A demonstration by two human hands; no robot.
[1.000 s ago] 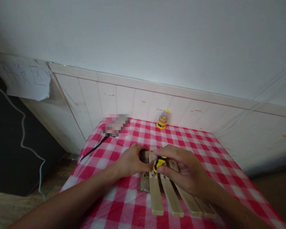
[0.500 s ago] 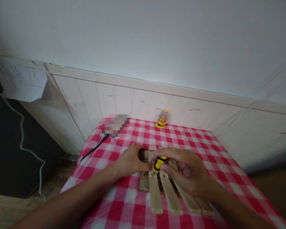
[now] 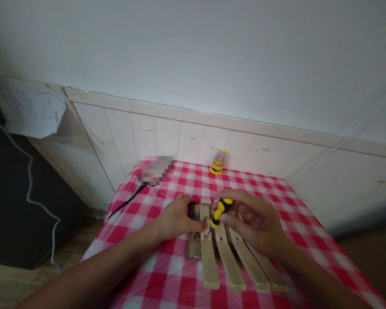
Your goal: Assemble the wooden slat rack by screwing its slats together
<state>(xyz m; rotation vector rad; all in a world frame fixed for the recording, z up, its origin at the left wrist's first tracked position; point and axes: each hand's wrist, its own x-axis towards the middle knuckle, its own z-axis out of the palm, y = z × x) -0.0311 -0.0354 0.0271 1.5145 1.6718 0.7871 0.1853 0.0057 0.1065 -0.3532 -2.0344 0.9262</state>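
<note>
Several pale wooden slats (image 3: 209, 266) fan out toward me over a brown board (image 3: 194, 246). My left hand (image 3: 180, 219) grips the board's left side, its thumb resting on the leftmost slat. In my right hand (image 3: 252, 219), a short yellow-and-black screwdriver (image 3: 221, 210) is held between thumb and fingers, tilted to the right. Its tip is at a screw (image 3: 206, 236) on the leftmost slat. Dark screws or holes also show on the other slats.
A red-and-white checked cloth (image 3: 154, 266) covers the table. At its back edge stands a clear and yellow bit case (image 3: 219, 162). A blurred-out item (image 3: 156, 171) with a black strap lies back left. Behind is a white panelled wall.
The screwdriver has tilted further to the right, and its handle is higher, exposing the shaft. My right hand has shifted up slightly with it. My left hand has stayed in place.
</note>
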